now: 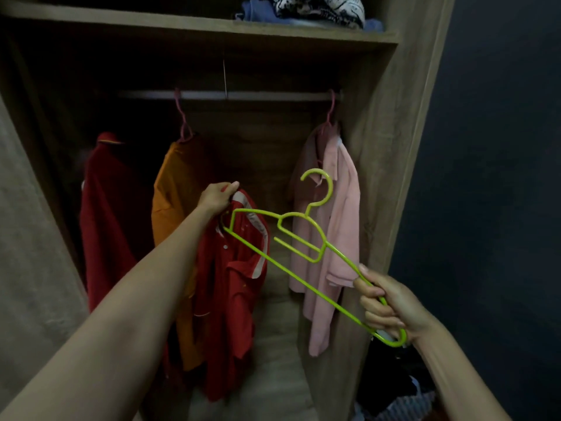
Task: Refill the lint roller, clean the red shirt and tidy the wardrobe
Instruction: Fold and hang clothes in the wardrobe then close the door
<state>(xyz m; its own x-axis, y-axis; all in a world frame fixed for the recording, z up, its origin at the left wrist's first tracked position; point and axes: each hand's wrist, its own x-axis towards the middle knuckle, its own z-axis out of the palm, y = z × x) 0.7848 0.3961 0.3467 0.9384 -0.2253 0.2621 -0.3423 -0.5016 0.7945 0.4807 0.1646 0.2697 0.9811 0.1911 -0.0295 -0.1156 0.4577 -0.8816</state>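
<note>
My left hand [217, 196] grips the collar of a red shirt [233, 302] with white trim and holds it up in front of the open wardrobe. The shirt hangs limp below the hand. My right hand [383, 302] is closed around one end of a lime green plastic hanger [299, 238]. The hanger slants up to the left, and its far end reaches the shirt's neck opening just under my left hand. No lint roller is in view.
On the wardrobe rail [230, 95] hang a dark red garment [106, 214], an orange shirt [173, 214] and a pink shirt [337, 238] on pink hangers. Folded clothes [306, 9] lie on the top shelf. A pile of clothes [403, 396] sits at lower right.
</note>
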